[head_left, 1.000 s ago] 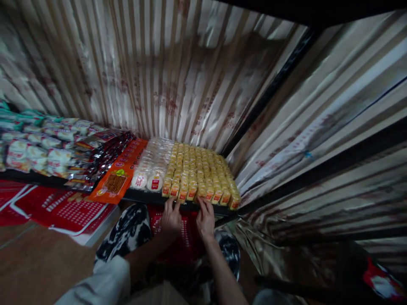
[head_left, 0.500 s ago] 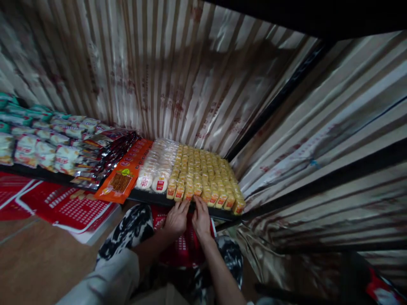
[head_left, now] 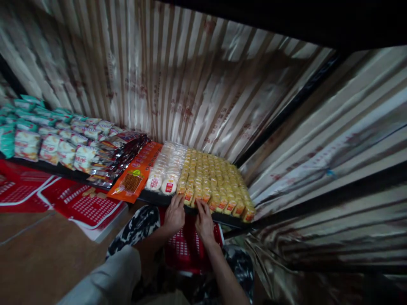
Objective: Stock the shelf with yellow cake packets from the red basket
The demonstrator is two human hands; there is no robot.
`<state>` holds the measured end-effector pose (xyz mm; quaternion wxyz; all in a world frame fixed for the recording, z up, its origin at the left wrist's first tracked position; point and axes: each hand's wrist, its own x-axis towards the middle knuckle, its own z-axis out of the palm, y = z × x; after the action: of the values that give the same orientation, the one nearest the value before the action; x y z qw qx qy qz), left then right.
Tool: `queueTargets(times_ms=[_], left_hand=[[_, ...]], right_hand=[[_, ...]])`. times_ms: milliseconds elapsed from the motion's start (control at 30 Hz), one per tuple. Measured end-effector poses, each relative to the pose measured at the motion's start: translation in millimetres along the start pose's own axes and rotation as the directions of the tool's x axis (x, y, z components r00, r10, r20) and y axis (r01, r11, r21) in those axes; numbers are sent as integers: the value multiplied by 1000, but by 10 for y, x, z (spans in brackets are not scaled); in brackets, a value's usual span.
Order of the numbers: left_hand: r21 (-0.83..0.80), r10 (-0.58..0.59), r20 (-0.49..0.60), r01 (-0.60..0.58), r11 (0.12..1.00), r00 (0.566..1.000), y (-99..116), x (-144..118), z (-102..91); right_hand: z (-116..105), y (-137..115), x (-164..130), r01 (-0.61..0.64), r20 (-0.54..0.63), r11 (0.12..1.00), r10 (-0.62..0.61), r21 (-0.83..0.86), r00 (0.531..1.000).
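Note:
Rows of small yellow wrapped snack packs (head_left: 219, 182) stand close together on the right part of a dark shelf. My left hand (head_left: 174, 215) rests its outstretched fingertips against the front of the leftmost yellow columns. A short way to the right, my right hand (head_left: 204, 220) touches the front packs near the middle with its fingers extended. Neither hand is wrapped round a pack. Beside the yellow block, to its left, are columns of clear-wrapped round white snacks (head_left: 168, 186). An orange snack bag (head_left: 135, 173) lies next to those, its lower end over the shelf edge.
Further left the shelf holds dark shiny packets (head_left: 119, 152) and white and green bags (head_left: 51, 146). Red perforated baskets (head_left: 85, 203) stand below, and another red basket (head_left: 186, 250) is between my knees. Striped sheeting (head_left: 190, 84) hangs behind, with a dark diagonal bar (head_left: 286, 110) at right.
The view has shifted, so the shelf appears further right. My left hand has slid left along the yellow packs' front, widening the gap between my hands.

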<state>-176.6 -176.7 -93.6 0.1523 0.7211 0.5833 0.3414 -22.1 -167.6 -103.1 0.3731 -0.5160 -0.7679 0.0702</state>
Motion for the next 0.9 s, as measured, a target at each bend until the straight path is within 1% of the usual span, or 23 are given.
queueTargets(times_ms=[133,267,400,533,667,900], left_hand=[[-41,-35,-10,35,999,999,25,-32,-51],[-54,-62,-8,61,997,998,18,-72,-99],[-66,-44,57,47,997,997,-19,-48,-121],[-63,-35,53,39,997,998,-32,-90,-191],[-60,-23,75,27,998,997,-16,-264,-302],[-69,29,131,-20,997,991,0,-688,-445]], right_hand=[[-26,-53,-49,-5,-9,1000,5,19,1000],[37,-138,-101,-16,-22,1000,17,24,1000],[104,-199,-119,-56,9,998,56,12,998],[81,-257,-145,-53,22,998,53,21,998],[85,-374,-273,-61,-19,998,61,20,998],[224,-721,-587,-124,-109,991,129,50,986]])
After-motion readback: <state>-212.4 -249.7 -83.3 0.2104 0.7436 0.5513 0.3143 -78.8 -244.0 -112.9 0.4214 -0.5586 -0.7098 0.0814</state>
